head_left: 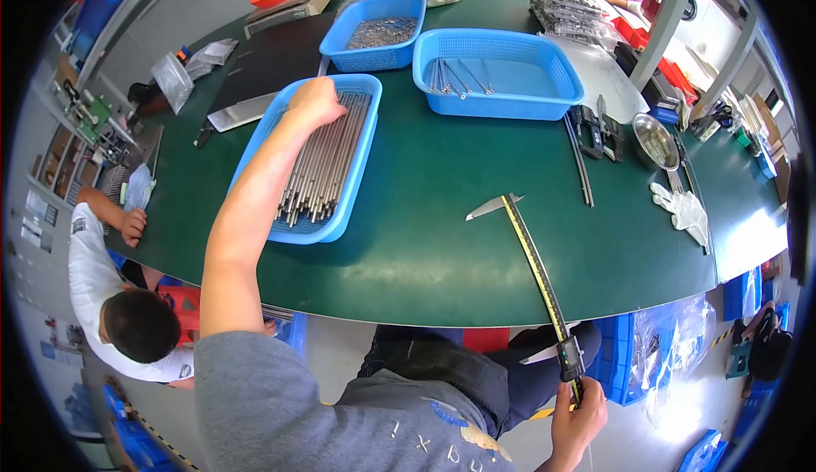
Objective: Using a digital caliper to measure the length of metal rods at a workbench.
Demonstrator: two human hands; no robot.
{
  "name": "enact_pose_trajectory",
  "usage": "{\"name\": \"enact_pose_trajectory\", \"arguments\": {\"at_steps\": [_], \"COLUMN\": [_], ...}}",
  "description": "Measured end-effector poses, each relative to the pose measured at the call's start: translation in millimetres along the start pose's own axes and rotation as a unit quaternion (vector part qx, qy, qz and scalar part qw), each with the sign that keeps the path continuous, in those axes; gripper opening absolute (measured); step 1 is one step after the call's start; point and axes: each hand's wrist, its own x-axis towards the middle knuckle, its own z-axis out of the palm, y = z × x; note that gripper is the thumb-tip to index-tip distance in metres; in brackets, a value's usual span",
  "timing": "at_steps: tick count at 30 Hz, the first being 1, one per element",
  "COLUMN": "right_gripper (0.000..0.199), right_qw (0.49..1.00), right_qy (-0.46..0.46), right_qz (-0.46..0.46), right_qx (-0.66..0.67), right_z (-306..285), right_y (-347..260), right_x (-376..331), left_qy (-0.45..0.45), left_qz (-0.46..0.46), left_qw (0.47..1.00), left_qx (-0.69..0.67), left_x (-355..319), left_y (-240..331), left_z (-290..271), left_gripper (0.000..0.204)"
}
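Observation:
My left hand is at the far end of a long blue basket, over a bundle of thin metal rods lying lengthwise in it. Its fingers are curled down at the rod ends, and what they pinch is hidden. At the lower right, my right hand is closed around the end of a long digital caliper. The caliper's beam reaches over the table edge, its far jaw above the green table top. Its sliding jaw and display sit close to my right hand, with a wide gap between the jaws.
Farther back, one blue basket holds a few rods and another holds small metal parts. To the right lie two rods, black calipers, a metal bowl and a white glove. A co-worker sits at the left.

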Motion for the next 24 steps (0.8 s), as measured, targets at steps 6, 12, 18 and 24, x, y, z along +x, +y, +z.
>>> {"name": "enact_pose_trajectory", "arguments": {"at_steps": [6,12,18,24], "right_gripper": [0.028,0.027,0.027,0.028], "right_qw": [0.999,0.999,0.998,0.998], "right_qy": [0.017,0.014,0.03,0.011], "right_qz": [0.021,0.019,0.027,0.011], "right_qx": [0.017,0.035,0.041,0.064], "right_z": [2.7,3.4,2.7,-0.2], "right_y": [0.3,1.0,0.6,-4.1], "right_x": [-3.0,-4.6,-4.3,4.5], "left_qy": [-0.108,-0.163,-0.191,-0.164], "left_qz": [-0.118,-0.111,-0.136,-0.123], "left_qw": [0.987,0.98,0.967,0.957], "left_qx": [0.03,-0.032,-0.102,-0.204], "left_x": [-3.6,-1.2,3.0,-4.0], "left_y": [37.1,18.5,24.8,-15.7], "left_z": [-22.5,-17.3,-6.0,-20.5], "left_gripper": [0.026,0.02,0.024,0.015]}}
